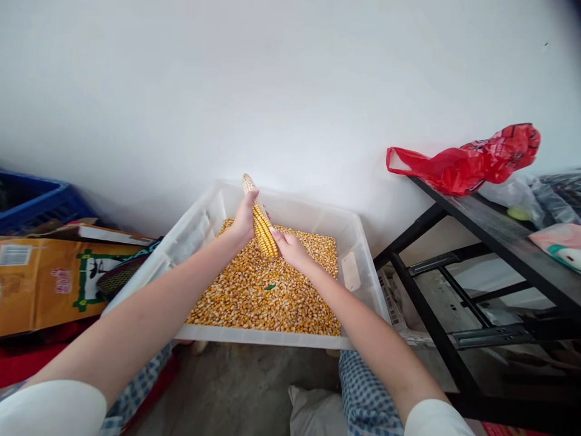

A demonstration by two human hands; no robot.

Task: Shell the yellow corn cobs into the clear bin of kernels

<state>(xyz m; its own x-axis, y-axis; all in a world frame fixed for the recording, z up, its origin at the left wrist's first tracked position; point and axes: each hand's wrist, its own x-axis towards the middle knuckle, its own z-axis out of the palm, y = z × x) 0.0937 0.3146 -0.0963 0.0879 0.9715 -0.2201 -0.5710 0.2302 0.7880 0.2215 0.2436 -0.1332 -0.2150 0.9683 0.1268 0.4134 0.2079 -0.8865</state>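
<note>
A corn cob (265, 237) leans upright over a bin of loose kernels, its upper end pale and partly stripped, its lower rows still full of yellow kernels. My left hand (244, 219) is wrapped round the cob's upper half. Lower down, on the right side of the cob, my right hand (290, 247) presses its thumb and fingers against the kernels. Beneath both hands, yellow and whitish corn kernels (267, 306) fill the translucent plastic bin (370, 275). A small green scrap (270, 287) lies on the kernels.
A white wall (290, 91) rises behind the bin. To the left are a brown cardboard box (40, 284) and a blue crate (49, 203). On the right stands a black metal-framed table (494, 233) bearing a red plastic bag (472, 160). A pale sack (315, 412) lies on the floor.
</note>
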